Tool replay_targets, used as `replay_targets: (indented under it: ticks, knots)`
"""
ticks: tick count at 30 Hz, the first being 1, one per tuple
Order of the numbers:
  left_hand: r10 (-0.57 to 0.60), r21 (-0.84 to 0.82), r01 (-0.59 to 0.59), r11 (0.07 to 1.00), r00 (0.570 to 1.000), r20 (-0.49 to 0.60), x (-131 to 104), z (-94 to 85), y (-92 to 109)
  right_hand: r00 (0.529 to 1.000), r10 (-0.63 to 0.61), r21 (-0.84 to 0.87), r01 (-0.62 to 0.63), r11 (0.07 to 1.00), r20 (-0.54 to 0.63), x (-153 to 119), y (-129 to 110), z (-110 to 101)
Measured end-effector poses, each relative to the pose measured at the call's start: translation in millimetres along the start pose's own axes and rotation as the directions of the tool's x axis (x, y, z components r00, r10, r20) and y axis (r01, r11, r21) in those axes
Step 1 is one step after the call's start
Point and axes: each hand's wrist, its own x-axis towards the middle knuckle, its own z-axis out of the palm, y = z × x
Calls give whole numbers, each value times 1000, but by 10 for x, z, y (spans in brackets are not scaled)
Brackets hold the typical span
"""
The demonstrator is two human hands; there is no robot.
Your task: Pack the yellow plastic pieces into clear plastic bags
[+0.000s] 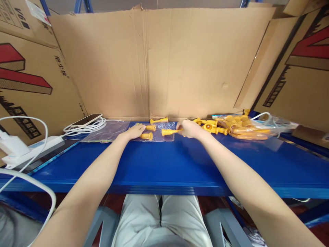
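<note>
The fingers of your right hand are close together and hold the thin end of a yellow piece; its wide end points left, over a clear plastic bag. The fingers of your left hand are at two short yellow pieces; I cannot tell if they grip them. Behind, a further yellow part lies near the cardboard panel, which closes the rear of the blue table. Just right of your right hand is a group of yellow parts, then a filled bag. To the left are a coiled white cable and a power strip. Printed boxes bound both sides. Between your hands and the front edge, a wide blue strip gives room for moving; your knees are below it.
</note>
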Motion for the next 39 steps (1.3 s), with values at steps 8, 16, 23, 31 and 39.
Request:
replay_targets:
  ticks: [8,16,23,31,39]
  knots:
    - [-19,-12,18,1000,996,-86,77,90,4,991,75,-50,-81,995,-109,84,-110,255]
    - [87,-27,-88,996,995,-43,61,72,56,988,115,-77,-123,989,-106,42,-280,307]
    - [121,-19,-122,992,992,-29,61,63,164,984,156,-103,-164,981,-80,20,-309,269]
    - [-14,-249,-15,968,993,-116,61,85,176,983,-41,159,70,985,-180,105,-264,443]
    - [-240,-432,130,893,948,-211,150,131,115,997,-9,679,55,732,-71,244,-178,700]
